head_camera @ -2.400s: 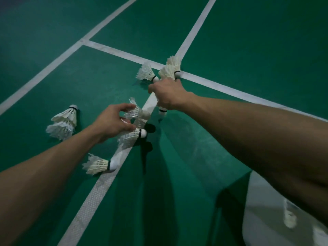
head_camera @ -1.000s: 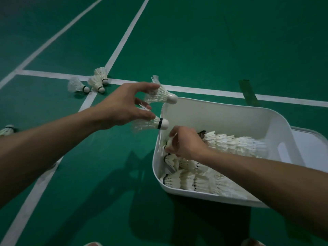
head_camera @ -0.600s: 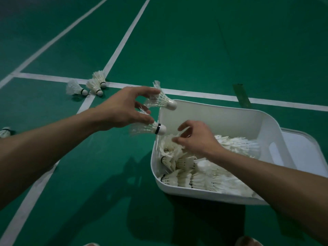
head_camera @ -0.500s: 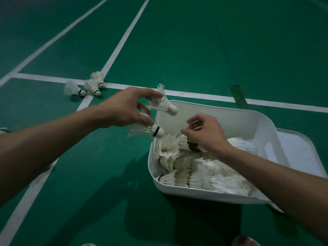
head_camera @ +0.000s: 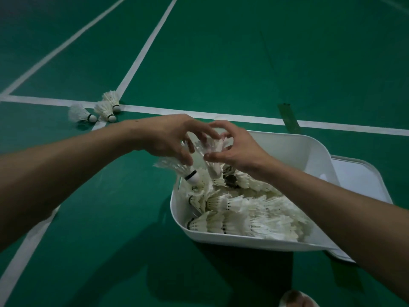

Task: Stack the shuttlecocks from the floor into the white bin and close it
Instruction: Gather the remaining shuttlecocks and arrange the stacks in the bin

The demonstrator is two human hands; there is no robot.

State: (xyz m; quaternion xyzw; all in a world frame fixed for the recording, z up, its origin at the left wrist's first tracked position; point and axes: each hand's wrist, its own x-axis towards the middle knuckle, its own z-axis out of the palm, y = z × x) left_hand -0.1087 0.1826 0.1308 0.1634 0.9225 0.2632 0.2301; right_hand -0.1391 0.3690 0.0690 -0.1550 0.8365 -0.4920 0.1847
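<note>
Since half a second ago my right hand (head_camera: 236,149) has risen to meet my left hand (head_camera: 170,138) over the white bin's (head_camera: 309,149) ten o'clock corner. The right hand now pinches the upper shuttlecock (head_camera: 213,145) by its feathers. The left hand grips the lower shuttlecock (head_camera: 177,168), rounded cork tilted down. Rows of shuttlecocks (head_camera: 247,218) lie nested in the smooth, round-cornered plastic bin. Its lid (head_camera: 358,180) lies at three o'clock. Three loose shuttlecocks (head_camera: 104,109) sit at ten o'clock on the matte green floor (head_camera: 221,63).
</note>
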